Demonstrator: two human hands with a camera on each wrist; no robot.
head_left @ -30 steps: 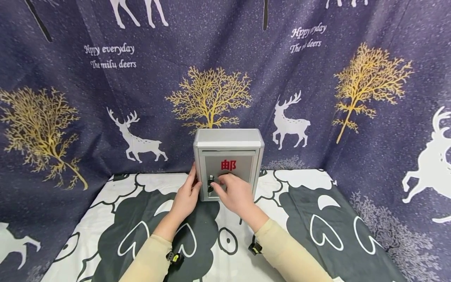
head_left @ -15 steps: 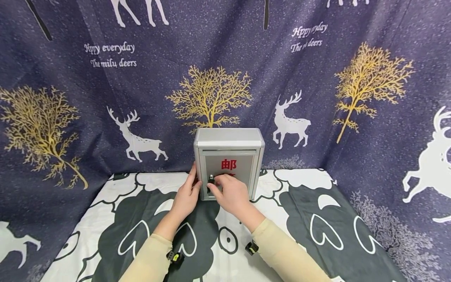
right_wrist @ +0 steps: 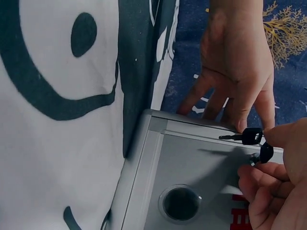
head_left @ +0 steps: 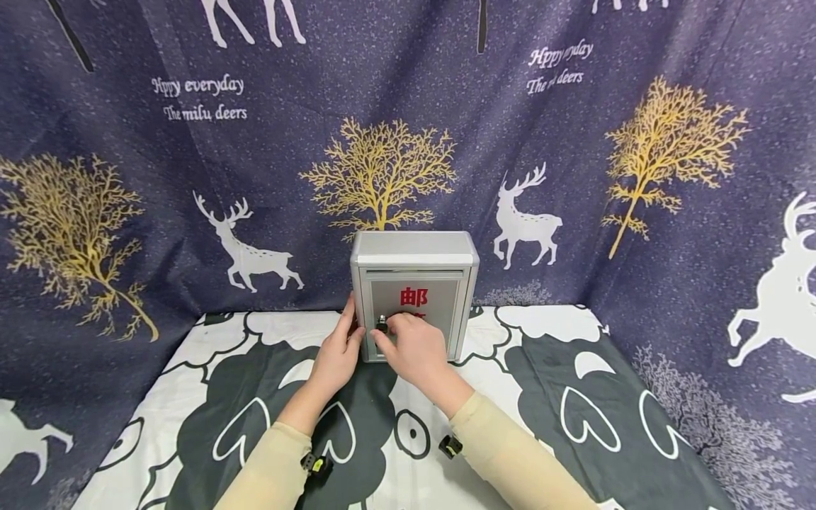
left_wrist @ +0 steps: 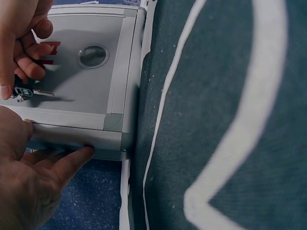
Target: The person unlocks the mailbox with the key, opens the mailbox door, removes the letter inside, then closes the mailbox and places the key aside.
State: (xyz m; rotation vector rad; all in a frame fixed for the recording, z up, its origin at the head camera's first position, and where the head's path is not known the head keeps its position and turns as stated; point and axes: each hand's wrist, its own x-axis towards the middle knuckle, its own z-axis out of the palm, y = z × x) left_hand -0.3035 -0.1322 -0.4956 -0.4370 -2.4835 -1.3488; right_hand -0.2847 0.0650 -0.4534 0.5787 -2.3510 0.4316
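Two cream sleeves (head_left: pixel 510 450) reach in from the near edge, a small black device (head_left: pixel 316 465) at each wrist, above a white and dark-grey cloth (head_left: pixel 408 485) printed with hearts and black outlines. The person's left hand (head_left: pixel 336 361) braces a silver metal box (head_left: pixel 411 249), its fingers fairly straight against the box's left side and its thumb at the front edge. The right hand (head_left: pixel 414 347) works at the front panel, thumb and curled fingers pinching a black-headed key (right_wrist: pixel 266 153) at the lock (right_wrist: pixel 254 159); how far the blade sits inside is hidden. A second key (right_wrist: pixel 242 136), also black-headed, hangs beside it, its blade pointing free in the right wrist view. The box stands upright on the far part of the cloth, its door closed, a narrow slot (head_left: pixel 414 274) across the top, a red character (head_left: pixel 414 297) below and a round window (right_wrist: pixel 181 203) low on the panel. Behind it rises a navy backdrop (head_left: pixel 408 85) printed with white deer (head_left: pixel 526 219), lines of white lettering (head_left: pixel 199 87) and golden trees (head_left: pixel 380 170), one directly above the box.
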